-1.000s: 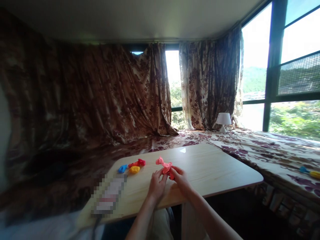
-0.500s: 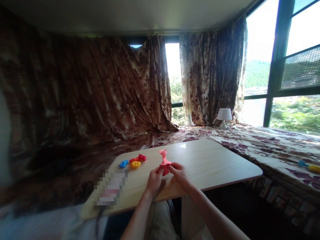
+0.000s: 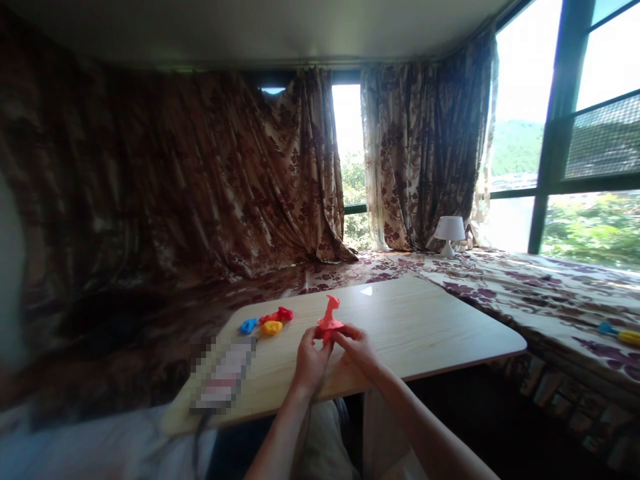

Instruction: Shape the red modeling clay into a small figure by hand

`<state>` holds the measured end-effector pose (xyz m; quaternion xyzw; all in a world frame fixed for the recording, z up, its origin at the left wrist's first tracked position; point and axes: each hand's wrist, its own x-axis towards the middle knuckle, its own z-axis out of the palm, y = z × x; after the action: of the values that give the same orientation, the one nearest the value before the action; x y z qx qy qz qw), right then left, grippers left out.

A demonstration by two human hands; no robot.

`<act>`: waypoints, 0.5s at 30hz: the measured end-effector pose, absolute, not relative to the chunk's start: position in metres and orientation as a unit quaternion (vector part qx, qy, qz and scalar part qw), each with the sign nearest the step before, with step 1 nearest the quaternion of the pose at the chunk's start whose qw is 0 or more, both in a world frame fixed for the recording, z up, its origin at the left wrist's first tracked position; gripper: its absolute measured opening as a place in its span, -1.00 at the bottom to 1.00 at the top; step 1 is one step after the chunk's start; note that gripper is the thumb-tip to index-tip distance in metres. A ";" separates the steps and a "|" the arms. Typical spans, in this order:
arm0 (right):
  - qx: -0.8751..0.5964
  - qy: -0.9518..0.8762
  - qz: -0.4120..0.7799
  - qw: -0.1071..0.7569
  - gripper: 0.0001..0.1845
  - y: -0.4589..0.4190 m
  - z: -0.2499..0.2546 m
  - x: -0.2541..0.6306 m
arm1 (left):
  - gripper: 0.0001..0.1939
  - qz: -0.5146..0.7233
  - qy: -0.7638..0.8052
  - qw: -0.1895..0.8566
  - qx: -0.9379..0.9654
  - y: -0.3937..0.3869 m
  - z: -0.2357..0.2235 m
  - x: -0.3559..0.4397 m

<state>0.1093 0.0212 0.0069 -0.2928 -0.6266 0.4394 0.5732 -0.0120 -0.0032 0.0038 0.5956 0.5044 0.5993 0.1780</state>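
Observation:
Between my hands, above the near part of the table, is a soft coral-red piece (image 3: 329,319) with a narrow, bent neck on top and a flared, skirt-like lower part. Its exact kind is not clear. My left hand (image 3: 311,357) pinches the lower left of the flare, thumb and fingers closed on it. On the other side my right hand (image 3: 356,345) grips the lower right edge with its fingertips. The fingers partly cover the underside of the piece.
Left of my hands, on the wooden table (image 3: 425,327), lie a blue lump (image 3: 248,325), a yellow lump (image 3: 271,328) and a red lump (image 3: 284,314). A blurred-out flat object (image 3: 225,377) with a cord is nearer. Behind stands a white lamp (image 3: 450,232).
The neck of the coral-red piece now stands more upright and bends differently at its top. My fingers have shifted closer together beneath the flare. The lumps on the table have stayed put.

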 end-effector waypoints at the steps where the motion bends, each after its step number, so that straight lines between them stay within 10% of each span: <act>1: -0.291 -0.624 0.444 0.573 -0.71 0.020 0.007 0.109 | -0.77 0.599 0.506 0.160 0.600 -0.004 0.005 -0.011; 8: -0.313 -0.593 0.473 0.572 -0.65 0.016 0.012 0.112 | -0.79 0.589 0.483 0.187 0.620 -0.013 0.011 -0.011; 15: -0.318 -0.601 0.465 0.567 -0.67 0.019 0.006 0.110 | -0.69 0.638 0.467 -0.030 0.611 -0.010 0.004 -0.013</act>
<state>0.1102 0.0192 0.0062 -0.3175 -0.6008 0.4651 0.5674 -0.0127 -0.0099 0.0037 0.6114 0.4674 0.6378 -0.0299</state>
